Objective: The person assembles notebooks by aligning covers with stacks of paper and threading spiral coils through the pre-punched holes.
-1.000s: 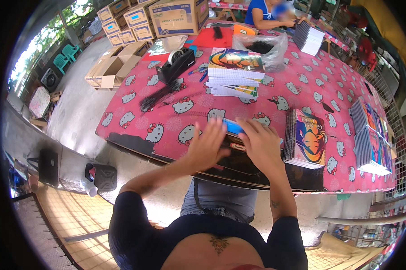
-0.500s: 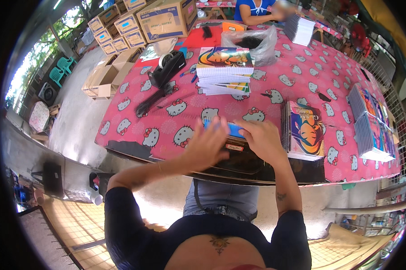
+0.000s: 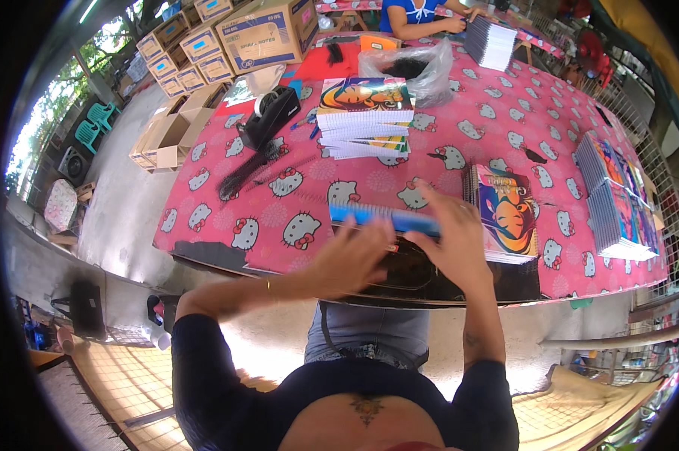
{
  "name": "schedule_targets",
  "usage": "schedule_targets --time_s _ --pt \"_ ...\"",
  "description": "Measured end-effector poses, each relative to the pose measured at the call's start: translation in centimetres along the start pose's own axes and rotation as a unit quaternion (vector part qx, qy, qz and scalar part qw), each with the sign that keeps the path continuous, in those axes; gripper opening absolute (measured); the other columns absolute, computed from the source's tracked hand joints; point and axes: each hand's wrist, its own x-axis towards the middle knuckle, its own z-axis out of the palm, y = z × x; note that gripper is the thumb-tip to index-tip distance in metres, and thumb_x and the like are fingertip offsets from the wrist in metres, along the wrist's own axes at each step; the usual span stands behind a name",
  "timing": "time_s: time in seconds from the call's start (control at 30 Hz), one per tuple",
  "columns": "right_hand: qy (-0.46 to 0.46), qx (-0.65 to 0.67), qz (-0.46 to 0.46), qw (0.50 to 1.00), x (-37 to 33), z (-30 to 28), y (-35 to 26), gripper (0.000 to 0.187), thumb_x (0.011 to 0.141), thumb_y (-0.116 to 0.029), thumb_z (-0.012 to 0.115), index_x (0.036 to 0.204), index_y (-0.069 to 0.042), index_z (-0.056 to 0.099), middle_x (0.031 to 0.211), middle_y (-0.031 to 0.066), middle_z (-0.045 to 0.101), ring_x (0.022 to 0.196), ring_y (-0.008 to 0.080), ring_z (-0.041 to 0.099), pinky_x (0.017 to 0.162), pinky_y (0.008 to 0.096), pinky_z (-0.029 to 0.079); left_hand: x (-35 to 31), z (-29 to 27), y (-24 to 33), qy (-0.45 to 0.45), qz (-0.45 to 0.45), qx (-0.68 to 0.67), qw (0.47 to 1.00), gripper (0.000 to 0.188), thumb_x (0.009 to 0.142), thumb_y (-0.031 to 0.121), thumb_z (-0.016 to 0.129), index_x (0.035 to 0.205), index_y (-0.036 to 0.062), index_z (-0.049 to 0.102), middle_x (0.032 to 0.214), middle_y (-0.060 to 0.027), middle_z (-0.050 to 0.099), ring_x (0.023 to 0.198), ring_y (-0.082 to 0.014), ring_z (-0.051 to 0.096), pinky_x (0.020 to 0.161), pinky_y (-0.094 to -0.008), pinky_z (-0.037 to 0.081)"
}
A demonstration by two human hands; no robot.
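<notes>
A blue spiral notebook point(image 3: 384, 219) is tilted up near the table's front edge, a coil showing along its far side. At its right end is my right hand point(image 3: 460, 237), thumb on the near face and index finger stretched beyond it; the other fingers are partly hidden. My left hand point(image 3: 354, 254), blurred by motion, is in front of the notebook's left part with fingers apart. Whether it touches the notebook is unclear. To the right of my right hand lies a stack of spiral notebooks point(image 3: 507, 214) with a colourful cartoon cover.
Beyond my hands stands a notebook pile point(image 3: 366, 113), with a black tape dispenser point(image 3: 270, 116) and loose black coils point(image 3: 242, 177) to its left. A plastic bag point(image 3: 433, 75) sits behind. More notebook stacks point(image 3: 616, 199) line the right side. A co-worker point(image 3: 422, 19) sits across.
The blue notebook has tipped to show more of its length. My right hand has moved slightly right with index finger raised; my left hand has shifted nearer to me. The view has shifted slightly.
</notes>
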Motion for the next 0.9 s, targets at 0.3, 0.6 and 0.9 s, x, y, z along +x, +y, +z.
schedule_targets --time_s 0.3,0.6,0.9 --pt "0.102 0.383 0.192 0.898 -4.2 4.8 3.8 0.064 0.085 -0.002 0.079 0.141 -0.004 0.047 0.098 0.0099 0.072 0.095 0.0142 0.067 0.085 0.0281 0.052 1.7 -0.8 0.7 0.006 -0.007 -0.031 0.999 0.082 0.09 0.049 0.065 0.149 -0.0022 0.04 0.155 -0.0213 0.042 0.148 -0.0341 0.035 0.117 -0.059 0.024" --pt "0.088 0.474 0.213 0.85 -4.8 5.6 4.2 0.047 0.09 0.0 0.074 0.131 -0.001 0.051 0.106 0.0066 0.068 0.101 0.0108 0.063 0.087 0.0267 0.05 5.0 -2.4 -1.7 0.096 -0.056 0.043 0.993 0.09 0.082 0.049 0.072 0.145 -0.0053 0.039 0.149 -0.0259 0.043 0.144 -0.0388 0.037 0.114 -0.062 0.029" --pt "-0.023 0.422 0.226 0.878 -5.4 5.1 4.9 0.022 0.099 -0.006 0.065 0.119 0.003 0.067 0.1 0.0028 0.07 0.091 0.0085 0.061 0.081 0.0254 0.049 6.2 -3.5 -1.4 0.095 -0.065 0.115 0.987 0.093 0.081 0.058 0.067 0.147 -0.0015 0.04 0.15 -0.0207 0.044 0.141 -0.035 0.042 0.111 -0.0585 0.035"
